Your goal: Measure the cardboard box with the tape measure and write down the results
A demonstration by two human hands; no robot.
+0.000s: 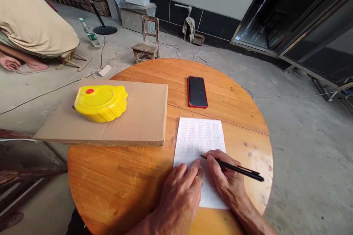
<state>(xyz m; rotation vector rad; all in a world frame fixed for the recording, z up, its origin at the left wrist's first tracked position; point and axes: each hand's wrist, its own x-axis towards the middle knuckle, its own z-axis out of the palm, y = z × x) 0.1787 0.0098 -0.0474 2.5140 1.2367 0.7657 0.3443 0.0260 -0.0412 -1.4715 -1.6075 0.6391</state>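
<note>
A white sheet of paper (183, 139), covered in columns of small handwritten characters, lies on the round wooden table (124, 187). My right hand (227, 178) grips a black pen (242, 170), its tip at the writing around the middle of the sheet. Just to the left, my left hand (183, 187) rests on the paper's lower left part with bent fingers laid on it and nothing held. Both hands cover part of the lower sheet, where faint writing also shows.
A red-edged phone (198, 91) lies beyond the paper. To the left, a yellow plastic case (100, 102) with a red button sits on a flat cardboard box (146, 117) overhanging the table. Beyond stand a small wooden chair (147, 46), a water bottle (89, 33) and a seated person (33, 22).
</note>
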